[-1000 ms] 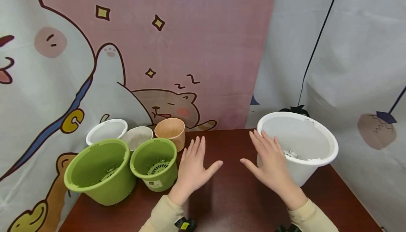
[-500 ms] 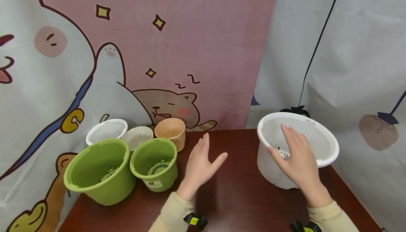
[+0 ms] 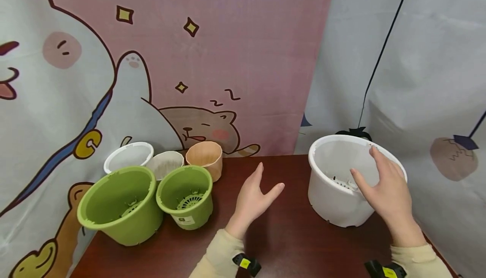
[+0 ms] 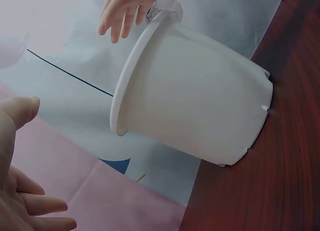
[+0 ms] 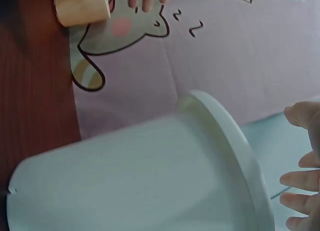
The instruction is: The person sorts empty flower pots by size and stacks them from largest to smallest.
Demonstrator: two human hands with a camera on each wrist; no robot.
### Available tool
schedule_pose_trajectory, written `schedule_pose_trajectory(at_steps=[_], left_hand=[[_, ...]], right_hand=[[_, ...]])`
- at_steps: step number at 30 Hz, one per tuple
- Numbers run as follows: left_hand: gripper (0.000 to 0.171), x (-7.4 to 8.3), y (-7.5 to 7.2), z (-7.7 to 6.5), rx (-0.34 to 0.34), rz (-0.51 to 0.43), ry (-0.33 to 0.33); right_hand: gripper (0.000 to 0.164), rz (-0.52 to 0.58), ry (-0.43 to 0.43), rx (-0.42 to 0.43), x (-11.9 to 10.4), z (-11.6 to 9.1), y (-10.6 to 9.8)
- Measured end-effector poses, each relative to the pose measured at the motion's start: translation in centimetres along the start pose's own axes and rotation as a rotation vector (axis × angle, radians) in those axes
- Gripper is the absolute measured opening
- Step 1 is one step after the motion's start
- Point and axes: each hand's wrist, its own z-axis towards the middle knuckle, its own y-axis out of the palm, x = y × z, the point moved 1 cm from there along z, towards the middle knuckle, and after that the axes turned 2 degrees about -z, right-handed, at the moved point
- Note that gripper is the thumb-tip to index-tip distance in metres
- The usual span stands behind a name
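Hovering just off the rim of the large white pot (image 3: 338,198), the right hand (image 3: 392,191) has its thumb spread wide from its fingers. The pot stands upright on the right of the counter (image 3: 303,248). The left hand (image 3: 251,200), its thumb also wide of the fingers, hangs over the counter between that pot and the smaller green pot (image 3: 184,198).

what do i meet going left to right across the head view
Large green pot, small ribbed white pot, smaller green pot, orange pot, left hand, large white pot, right hand.
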Motion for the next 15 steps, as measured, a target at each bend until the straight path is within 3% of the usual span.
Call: schedule_pose_trajectory(at_steps=[15], left_hand=[[0.085,0.8,2.5,1.2,-0.012,-0.010,-0.012]], right_hand=[[0.073,-0.027,0.171,0.005,4.1,0.7,-2.4]])
